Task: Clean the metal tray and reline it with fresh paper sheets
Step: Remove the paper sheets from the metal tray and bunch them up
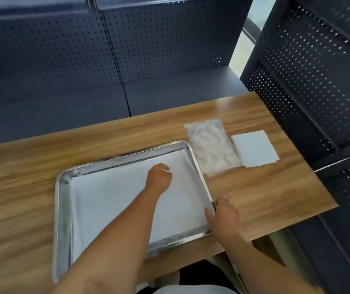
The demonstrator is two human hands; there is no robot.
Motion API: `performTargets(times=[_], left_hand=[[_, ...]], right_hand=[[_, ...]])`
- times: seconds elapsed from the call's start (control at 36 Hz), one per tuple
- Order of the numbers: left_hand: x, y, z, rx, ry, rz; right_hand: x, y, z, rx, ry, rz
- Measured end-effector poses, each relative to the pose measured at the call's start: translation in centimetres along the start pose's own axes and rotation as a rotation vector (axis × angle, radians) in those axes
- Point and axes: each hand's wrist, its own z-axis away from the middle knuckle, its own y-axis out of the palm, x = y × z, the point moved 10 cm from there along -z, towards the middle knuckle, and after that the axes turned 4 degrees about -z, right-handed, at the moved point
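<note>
A shiny metal tray (62, 209) lies on the wooden table, lined with a white paper sheet (110, 200) that covers most of its floor. My left hand (158, 177) rests on the sheet near the tray's far right part, fingers curled into a loose fist with nothing visibly held. My right hand (225, 217) lies flat at the tray's right rim, fingers spread, touching the rim and the paper's edge. A small stack of white paper sheets (254, 148) sits on the table to the right.
A clear plastic bag (211, 147) with pale contents lies between the tray and the paper stack. The wooden table (25, 179) ends close on the right. Dark perforated shelving (310, 77) stands behind and to the right.
</note>
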Motion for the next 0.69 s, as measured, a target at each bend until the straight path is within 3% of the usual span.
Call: performTargets(times=[0.11,0.31,0.5,0.69], left_hand=[[-0.2,3.2,-1.9,0.052,-0.179,0.222],[-1.6,6.1,-5.5,0.023,-0.274,0.271],[-2.4,7.4,-4.9,0.071,-0.358,0.439],[-3.8,8.3,-5.1,0.103,-0.285,0.512]], right_hand=[[-0.5,0.6,-2.0,0.05,-0.023,-0.101],[-0.7,2.0,-3.0,0.214,-0.186,0.015],[0.2,1.4,-2.6,0.152,-0.277,0.005],[1.5,0.0,-1.6,0.03,-0.327,0.075]])
